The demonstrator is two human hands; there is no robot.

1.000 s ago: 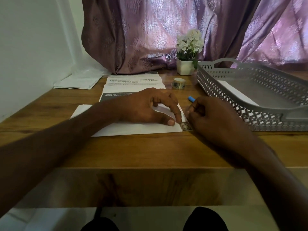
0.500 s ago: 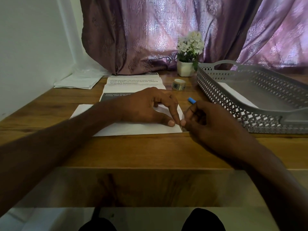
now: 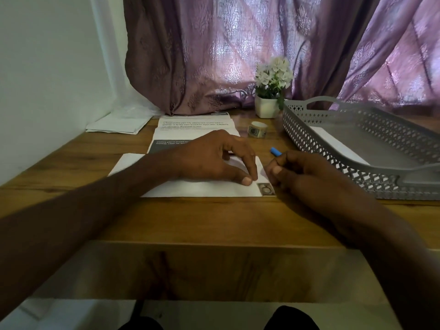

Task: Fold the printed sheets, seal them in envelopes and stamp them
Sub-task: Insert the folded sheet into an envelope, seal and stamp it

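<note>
Since half a second ago the right hand (image 3: 307, 177) has slid back, uncovering the stamp (image 3: 266, 188) on the envelope (image 3: 202, 188) at its near right corner, just inside the desk's (image 3: 214, 217) near edge. Its curled fingers grip a mostly hidden blue stick (image 3: 275, 151). Left hand (image 3: 214, 158) presses the envelope, fingertips bent.

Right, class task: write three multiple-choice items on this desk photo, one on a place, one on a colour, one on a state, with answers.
1. Where is the stamp on the envelope?
A near right corner
B far left corner
C centre

2. What colour is the basket?
A red
B grey
C green

3. How is the left hand placed?
A lifted off the desk
B inside the basket
C resting on the envelope

Answers: 1 A, the stamp sits at the envelope's near right corner; 2 B, its latticed walls are grey; 3 C, its fingers touch the white paper.
</note>
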